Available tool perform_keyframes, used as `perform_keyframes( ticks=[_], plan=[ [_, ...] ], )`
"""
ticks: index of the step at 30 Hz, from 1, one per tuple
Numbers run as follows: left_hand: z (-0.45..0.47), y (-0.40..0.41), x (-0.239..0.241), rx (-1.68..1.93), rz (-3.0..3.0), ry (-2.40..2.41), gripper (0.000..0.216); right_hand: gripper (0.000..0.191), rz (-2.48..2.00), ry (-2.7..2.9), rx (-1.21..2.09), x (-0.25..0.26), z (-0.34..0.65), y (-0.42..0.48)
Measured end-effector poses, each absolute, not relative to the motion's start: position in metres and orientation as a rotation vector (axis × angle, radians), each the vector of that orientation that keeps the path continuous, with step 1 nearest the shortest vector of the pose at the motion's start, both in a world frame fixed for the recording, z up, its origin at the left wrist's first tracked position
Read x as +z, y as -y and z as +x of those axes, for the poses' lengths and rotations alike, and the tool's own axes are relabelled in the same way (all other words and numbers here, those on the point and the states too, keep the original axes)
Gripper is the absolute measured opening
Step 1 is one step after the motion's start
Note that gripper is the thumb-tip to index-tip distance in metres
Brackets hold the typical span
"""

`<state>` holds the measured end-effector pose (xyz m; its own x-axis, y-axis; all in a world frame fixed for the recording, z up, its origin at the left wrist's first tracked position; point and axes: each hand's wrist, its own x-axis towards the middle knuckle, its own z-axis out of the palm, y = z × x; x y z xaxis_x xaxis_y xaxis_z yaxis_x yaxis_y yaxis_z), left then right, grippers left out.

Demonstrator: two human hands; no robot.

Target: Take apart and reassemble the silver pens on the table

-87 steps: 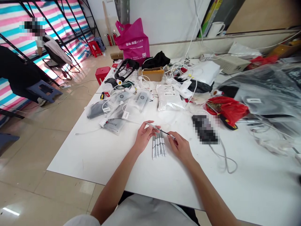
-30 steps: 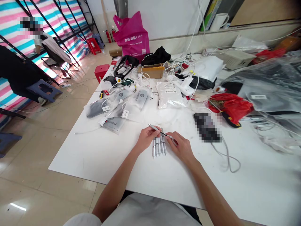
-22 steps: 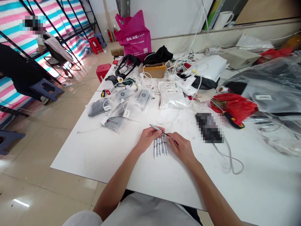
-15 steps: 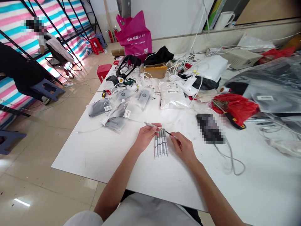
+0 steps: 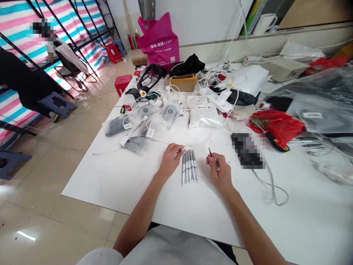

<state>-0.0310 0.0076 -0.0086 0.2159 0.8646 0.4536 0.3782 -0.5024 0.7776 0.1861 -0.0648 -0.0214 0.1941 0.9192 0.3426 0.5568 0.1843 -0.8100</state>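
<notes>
The slim pen that spanned both hands earlier no longer does: the hands have parted, and only a thin dark tip (image 5: pixel 210 151) shows, pinched upright between the thumb and fingers of the right hand (image 5: pixel 219 171). The rest of it is hidden. The left hand (image 5: pixel 170 161) holds nothing, its fingers together, their tips just beside the top of the row of silver pens (image 5: pixel 189 168) on the white table (image 5: pixel 110 184) between the hands. From that row, white cables loop around a cardboard box (image 5: pixel 180 83) at 12 o'clock; a clear plastic bag (image 5: pixel 116 126) at 10 o'clock holds a grey item.
</notes>
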Motion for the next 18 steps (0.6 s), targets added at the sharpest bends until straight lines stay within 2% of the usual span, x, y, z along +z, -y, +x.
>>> perform_keyframes(
  ticks=[11,18],
  plan=[
    [-0.031,-0.008,-0.014,1.175,2.122,-1.172,0.022,0.02,-1.506,1.459,0.631,-0.021,0.186,0.064],
    [-0.019,0.006,-0.007,1.141,2.155,-0.985,0.024,0.012,-1.203,1.417,0.815,-0.015,0.175,0.067]
  ],
)
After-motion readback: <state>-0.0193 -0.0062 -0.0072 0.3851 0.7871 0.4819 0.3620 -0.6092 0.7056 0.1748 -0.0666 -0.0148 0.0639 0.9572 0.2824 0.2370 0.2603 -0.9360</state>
